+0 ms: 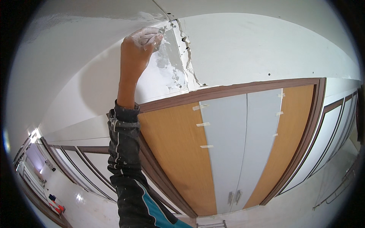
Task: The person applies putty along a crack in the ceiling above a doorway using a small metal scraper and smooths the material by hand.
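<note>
My left hand [142, 42], coated in white powder, is raised to the wall just under the ceiling. Its fingers are closed, and a small flat grey piece [156, 48] shows below the fingertips; its kind is hard to make out. Beside the hand is a wall patch smeared with grey and white filler [164, 60]. A ragged, broken board edge [189, 57] runs down to the right of this patch, with screw heads near its top. My dark, dusty sleeve with a teal stripe rises from the lower edge. My right hand is out of view.
Below the patch stands a brown door frame [228, 88] around wood-coloured panels and grey double doors [243, 144], with tape strips on their seams. A metal ladder [211, 225] shows at the bottom edge. An orange-red object [57, 207] lies on the floor far left.
</note>
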`<control>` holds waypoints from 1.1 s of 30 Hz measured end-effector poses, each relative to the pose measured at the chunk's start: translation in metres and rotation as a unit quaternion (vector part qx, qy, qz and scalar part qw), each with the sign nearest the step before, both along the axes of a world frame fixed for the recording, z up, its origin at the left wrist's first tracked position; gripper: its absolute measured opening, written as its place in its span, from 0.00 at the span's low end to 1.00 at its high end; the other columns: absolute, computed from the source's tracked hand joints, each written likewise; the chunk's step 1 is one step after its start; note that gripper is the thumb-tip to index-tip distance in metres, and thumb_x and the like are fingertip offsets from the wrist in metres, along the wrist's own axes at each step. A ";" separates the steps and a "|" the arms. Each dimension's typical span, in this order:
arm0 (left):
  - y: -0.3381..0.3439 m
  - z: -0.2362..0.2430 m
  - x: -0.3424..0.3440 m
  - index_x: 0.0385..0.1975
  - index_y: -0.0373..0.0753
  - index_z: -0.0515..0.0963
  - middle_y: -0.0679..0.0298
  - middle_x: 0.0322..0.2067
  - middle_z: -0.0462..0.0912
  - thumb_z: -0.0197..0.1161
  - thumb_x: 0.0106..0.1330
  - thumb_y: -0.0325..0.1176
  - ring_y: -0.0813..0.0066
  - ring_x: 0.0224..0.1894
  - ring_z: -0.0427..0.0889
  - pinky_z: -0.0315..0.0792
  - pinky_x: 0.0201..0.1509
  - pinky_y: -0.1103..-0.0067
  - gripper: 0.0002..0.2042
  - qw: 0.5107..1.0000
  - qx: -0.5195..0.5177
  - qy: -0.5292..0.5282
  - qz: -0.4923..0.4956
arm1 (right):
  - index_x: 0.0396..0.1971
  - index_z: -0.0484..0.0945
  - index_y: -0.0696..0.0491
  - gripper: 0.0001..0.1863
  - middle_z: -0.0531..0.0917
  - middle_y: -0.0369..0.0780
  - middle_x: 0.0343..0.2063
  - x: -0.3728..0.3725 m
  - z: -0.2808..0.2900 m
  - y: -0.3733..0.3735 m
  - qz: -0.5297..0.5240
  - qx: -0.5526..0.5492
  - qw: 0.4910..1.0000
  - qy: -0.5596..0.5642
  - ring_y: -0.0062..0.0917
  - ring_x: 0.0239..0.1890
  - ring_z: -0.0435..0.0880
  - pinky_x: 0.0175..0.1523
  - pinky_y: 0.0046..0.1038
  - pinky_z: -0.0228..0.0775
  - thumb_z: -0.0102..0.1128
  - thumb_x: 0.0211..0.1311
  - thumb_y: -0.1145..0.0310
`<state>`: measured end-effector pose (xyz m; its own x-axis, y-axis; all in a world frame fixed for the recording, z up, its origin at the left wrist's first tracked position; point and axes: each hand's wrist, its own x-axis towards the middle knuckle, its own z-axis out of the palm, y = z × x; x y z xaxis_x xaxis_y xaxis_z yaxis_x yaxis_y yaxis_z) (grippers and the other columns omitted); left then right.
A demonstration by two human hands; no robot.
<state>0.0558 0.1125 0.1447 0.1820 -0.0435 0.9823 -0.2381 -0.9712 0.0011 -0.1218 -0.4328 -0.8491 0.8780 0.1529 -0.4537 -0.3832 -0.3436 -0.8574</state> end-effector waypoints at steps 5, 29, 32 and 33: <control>-0.020 0.005 0.017 0.41 0.37 0.84 0.59 0.23 0.85 0.66 0.63 0.37 0.79 0.22 0.78 0.71 0.32 0.82 0.12 0.999 0.012 -0.008 0.033 | 0.19 0.75 0.49 0.09 0.72 0.32 0.18 -0.002 0.022 0.016 0.148 -0.193 0.876 -0.417 0.22 0.22 0.73 0.23 0.28 0.64 0.61 0.58 0.69; -0.022 -0.005 0.015 0.41 0.34 0.84 0.59 0.22 0.83 0.68 0.62 0.39 0.77 0.22 0.74 0.70 0.30 0.80 0.15 0.988 0.055 -0.083 0.115 | 0.20 0.75 0.49 0.07 0.74 0.34 0.20 0.004 0.013 0.011 0.049 -0.094 0.962 -0.253 0.27 0.25 0.75 0.28 0.31 0.66 0.61 0.57 0.67; -0.020 -0.006 0.017 0.38 0.35 0.85 0.57 0.22 0.84 0.67 0.61 0.39 0.67 0.22 0.77 0.72 0.32 0.77 0.14 0.980 0.103 -0.122 0.118 | 0.20 0.75 0.49 0.07 0.74 0.34 0.21 0.004 0.012 0.009 0.048 -0.094 0.962 -0.252 0.27 0.26 0.75 0.28 0.32 0.66 0.61 0.57 0.67; -0.020 -0.005 0.019 0.35 0.36 0.85 0.56 0.21 0.84 0.67 0.61 0.40 0.61 0.21 0.78 0.73 0.33 0.75 0.13 0.975 0.122 -0.142 0.119 | 0.20 0.75 0.49 0.07 0.75 0.35 0.21 0.004 0.013 0.008 0.047 -0.093 0.962 -0.253 0.28 0.26 0.75 0.28 0.32 0.66 0.61 0.56 0.67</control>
<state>0.0744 0.0925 0.1401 -0.0631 -0.2728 0.9600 0.0368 -0.9619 -0.2709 -0.1175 -0.4245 -0.8364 0.9800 0.1990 0.0004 0.1064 -0.5225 -0.8460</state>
